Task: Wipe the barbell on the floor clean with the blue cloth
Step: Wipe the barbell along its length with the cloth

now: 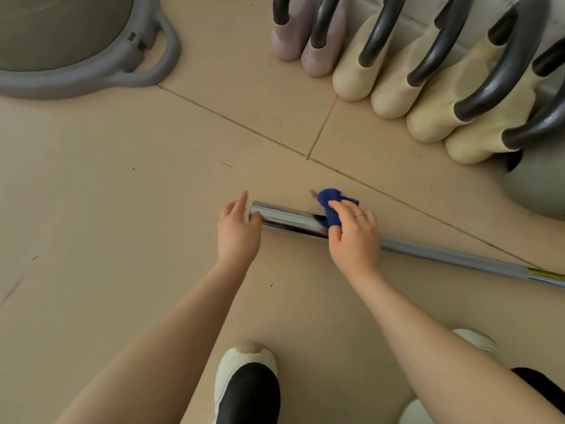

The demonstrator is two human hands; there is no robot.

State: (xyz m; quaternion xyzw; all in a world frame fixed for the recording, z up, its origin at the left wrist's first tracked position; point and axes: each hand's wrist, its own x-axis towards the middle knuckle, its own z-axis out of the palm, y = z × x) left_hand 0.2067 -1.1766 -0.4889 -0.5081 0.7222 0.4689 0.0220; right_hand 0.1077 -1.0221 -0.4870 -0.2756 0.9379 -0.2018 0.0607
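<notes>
The barbell lies on the beige tiled floor, its shiny chrome sleeve at centre and a duller grey shaft running off to the lower right. My right hand holds the bunched blue cloth pressed onto the chrome sleeve. My left hand rests at the sleeve's left end with the fingers apart, the thumb touching the metal.
A row of kettlebells with dark handles lines the wall at the upper right. A grey round balance trainer fills the upper left. My shoes stand on the floor just below the bar.
</notes>
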